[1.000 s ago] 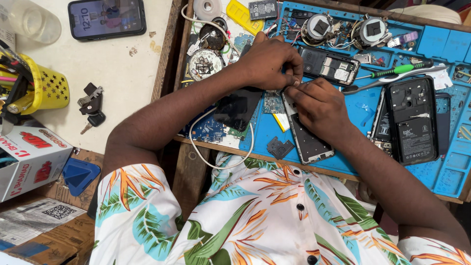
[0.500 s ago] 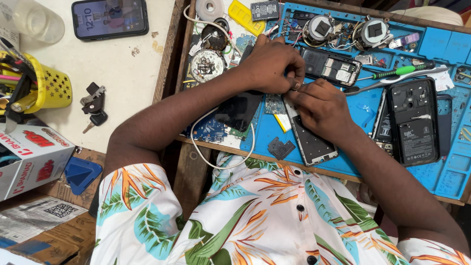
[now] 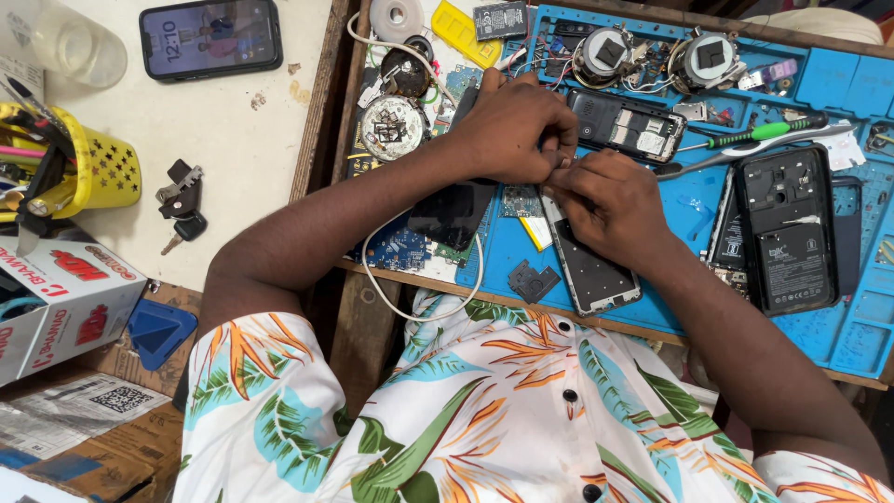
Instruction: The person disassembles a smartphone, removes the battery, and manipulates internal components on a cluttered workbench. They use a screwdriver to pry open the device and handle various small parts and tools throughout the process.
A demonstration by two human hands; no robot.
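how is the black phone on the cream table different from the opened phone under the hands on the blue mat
The black phone on the cream table is whole with its screen lit; the opened phone on the blue mat is a dark, bare frame. The first lies untouched, crosswise; the second runs lengthwise under the right hand, with the left hand alongside. Both lie flat.

The cream table (image 3: 233,140) carries a lit phone (image 3: 210,37) at 11 o'clock, a yellow cup (image 3: 102,168) at 9 o'clock, and the blue mat (image 3: 689,205) at 2 o'clock.

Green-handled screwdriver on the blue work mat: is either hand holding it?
No, the green-handled screwdriver lies untouched on the blue work mat, while the left hand and right hand meet over an opened phone.
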